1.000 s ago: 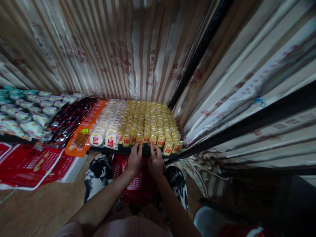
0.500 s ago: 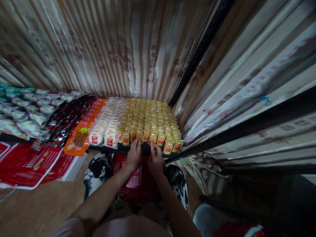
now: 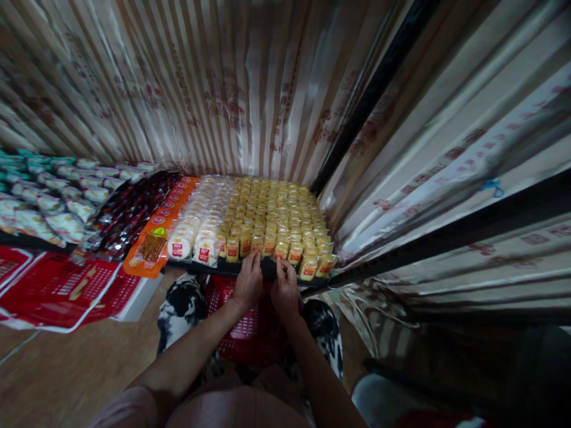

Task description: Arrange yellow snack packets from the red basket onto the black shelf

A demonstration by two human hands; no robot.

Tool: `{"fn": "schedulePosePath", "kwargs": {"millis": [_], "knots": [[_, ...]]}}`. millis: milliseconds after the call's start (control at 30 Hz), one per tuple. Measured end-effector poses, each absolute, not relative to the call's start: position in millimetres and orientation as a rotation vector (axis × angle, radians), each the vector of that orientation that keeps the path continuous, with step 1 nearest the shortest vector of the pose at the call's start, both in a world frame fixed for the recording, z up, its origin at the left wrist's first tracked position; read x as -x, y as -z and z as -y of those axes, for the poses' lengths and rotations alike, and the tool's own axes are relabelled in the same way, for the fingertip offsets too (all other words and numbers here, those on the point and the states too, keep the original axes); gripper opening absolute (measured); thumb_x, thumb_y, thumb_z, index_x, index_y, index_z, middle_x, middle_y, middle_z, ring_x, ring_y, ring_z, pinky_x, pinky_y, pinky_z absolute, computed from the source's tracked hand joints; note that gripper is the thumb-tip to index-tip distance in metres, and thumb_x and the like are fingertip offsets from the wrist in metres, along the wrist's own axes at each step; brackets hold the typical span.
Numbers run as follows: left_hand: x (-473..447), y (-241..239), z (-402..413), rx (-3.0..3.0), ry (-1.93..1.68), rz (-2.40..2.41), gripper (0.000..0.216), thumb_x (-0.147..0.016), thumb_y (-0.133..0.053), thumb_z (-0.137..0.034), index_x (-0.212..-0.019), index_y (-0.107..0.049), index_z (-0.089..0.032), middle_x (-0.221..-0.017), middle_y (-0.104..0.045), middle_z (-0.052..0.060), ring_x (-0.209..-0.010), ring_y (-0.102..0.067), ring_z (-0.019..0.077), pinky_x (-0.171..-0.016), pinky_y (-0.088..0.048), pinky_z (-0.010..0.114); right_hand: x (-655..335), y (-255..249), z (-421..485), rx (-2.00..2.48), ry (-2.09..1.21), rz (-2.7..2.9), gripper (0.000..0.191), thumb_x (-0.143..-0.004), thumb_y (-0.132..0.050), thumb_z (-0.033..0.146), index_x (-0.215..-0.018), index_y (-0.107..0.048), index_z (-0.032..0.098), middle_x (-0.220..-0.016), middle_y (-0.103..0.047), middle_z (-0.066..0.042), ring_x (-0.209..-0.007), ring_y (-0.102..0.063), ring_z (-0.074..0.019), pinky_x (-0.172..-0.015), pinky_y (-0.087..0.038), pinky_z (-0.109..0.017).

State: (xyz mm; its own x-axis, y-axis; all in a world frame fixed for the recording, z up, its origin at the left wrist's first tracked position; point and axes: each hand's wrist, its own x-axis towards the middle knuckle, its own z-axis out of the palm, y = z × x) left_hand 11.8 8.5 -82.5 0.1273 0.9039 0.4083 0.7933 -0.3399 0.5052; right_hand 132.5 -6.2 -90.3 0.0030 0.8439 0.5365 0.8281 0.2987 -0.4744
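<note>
Rows of small yellow wrapped snack packets [image 3: 272, 208] with red labels stand upright on a dark shelf [image 3: 227, 268] in front of me. At the front of these rows, my left hand [image 3: 248, 284] has its fingers drawn together, the tips at the foot of a front packet. My right hand [image 3: 285, 292] is close beside it, with bent, closed fingers against the lower edge of another front packet [image 3: 281, 248]. Whether either hand grips a packet is hard to make out in the dim light. A red perforated basket [image 3: 250, 330] sits between my knees, below both hands.
Left of the yellow rows lie white round wrapped snacks [image 3: 182, 238], an orange pack [image 3: 145, 252], dark shiny packets [image 3: 129, 214] and white-green packets [image 3: 66, 226]. Red printed bags [image 3: 66, 288] hang below. A striped curtain [image 3: 214, 77] and black posts [image 3: 370, 95] bound the shelf.
The view has shifted slightly, so the shelf and hands appear a little further right. Both hands stay at the same front packets; their grip looks much the same.
</note>
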Motion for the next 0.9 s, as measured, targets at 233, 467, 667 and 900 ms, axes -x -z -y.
{"fn": "schedulePosePath", "kwargs": {"millis": [233,467,667,900], "knots": [[-10.6,85.9,3.4,-2.026,-1.133,-1.771,0.054,-0.085,-0.033,-0.009,-0.138,-0.025,-0.012,-0.142,-0.029,0.017,-0.134,-0.025,0.0237,-0.106,-0.033,0.047,-132.5,90.4,7.2,1.507,-0.040,1.804,0.055,-0.081,-0.032,0.004,-0.135,-0.037,0.015,-0.116,-0.047,-0.016,-0.108,-0.046,-0.0220,-0.090,-0.047,-0.042],[-10.6,81.2,-9.4,-2.001,-1.107,-1.783,0.051,-0.088,-0.030,-0.013,-0.138,-0.026,-0.009,-0.144,-0.029,0.016,-0.136,-0.021,0.0226,-0.108,-0.028,0.046,-131.8,90.3,7.3,1.489,-0.008,1.807,0.055,-0.082,-0.032,0.005,-0.136,-0.036,0.015,-0.117,-0.046,-0.017,-0.109,-0.045,-0.0219,-0.087,-0.048,-0.040],[-7.3,84.9,-4.8,-2.018,-1.146,-1.794,0.050,-0.089,-0.031,-0.017,-0.138,-0.026,-0.009,-0.147,-0.022,0.017,-0.137,-0.015,0.0239,-0.108,-0.027,0.049,-131.8,91.6,6.9,1.476,-0.022,1.788,0.055,-0.082,-0.030,0.004,-0.135,-0.037,0.016,-0.116,-0.046,-0.016,-0.109,-0.046,-0.0218,-0.087,-0.049,-0.041],[-7.6,86.0,-15.8,-2.066,-1.065,-1.876,0.048,-0.088,-0.031,-0.014,-0.135,-0.032,-0.004,-0.143,-0.029,0.020,-0.136,-0.018,0.0251,-0.109,-0.028,0.049,-130.9,90.2,7.0,1.477,-0.027,1.785,0.055,-0.082,-0.029,0.004,-0.135,-0.038,0.015,-0.116,-0.047,-0.017,-0.108,-0.048,-0.0214,-0.087,-0.049,-0.041]]}}
